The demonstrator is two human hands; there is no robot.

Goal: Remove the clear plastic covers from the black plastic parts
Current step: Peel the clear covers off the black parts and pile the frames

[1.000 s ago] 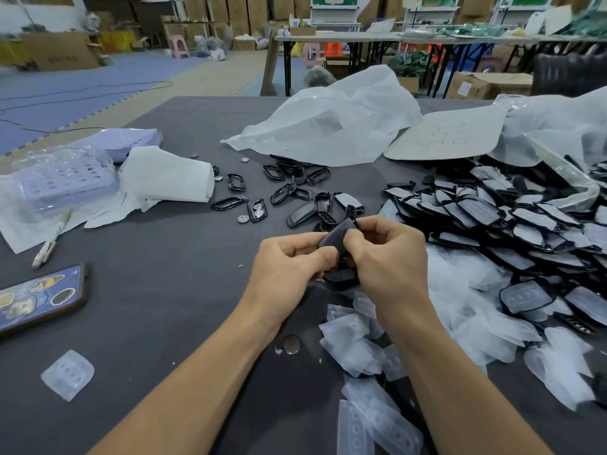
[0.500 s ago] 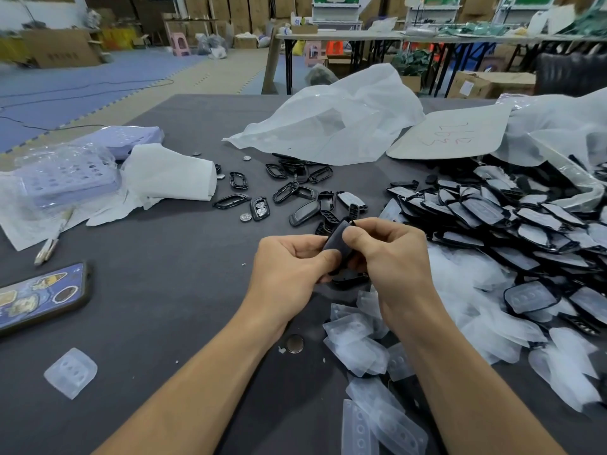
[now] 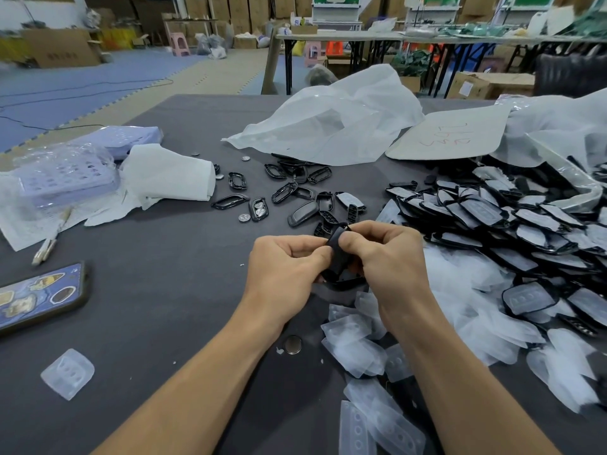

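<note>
Both hands meet at the middle of the dark table (image 3: 157, 290) around one black plastic part (image 3: 338, 254). My left hand (image 3: 285, 267) pinches its left edge with thumb and forefinger. My right hand (image 3: 384, 257) grips its top and right side, fingers curled over it. Whether a clear cover is on the held part is hidden by my fingers. A large heap of covered black parts (image 3: 512, 218) lies to the right. Loose clear covers (image 3: 358, 346) lie below my hands.
Bare black parts (image 3: 295, 195) and coins are scattered behind my hands. A phone (image 3: 39, 297) lies at the left, a single clear cover (image 3: 67, 372) nearer me. White plastic bags (image 3: 331, 119), a cardboard sheet (image 3: 450, 133), tissue (image 3: 167, 175) and a lilac tray (image 3: 62, 178) lie farther back.
My hands stayed together on the black part. My right thumb and fingers have shifted slightly on it, and the part has turned a little between them.
</note>
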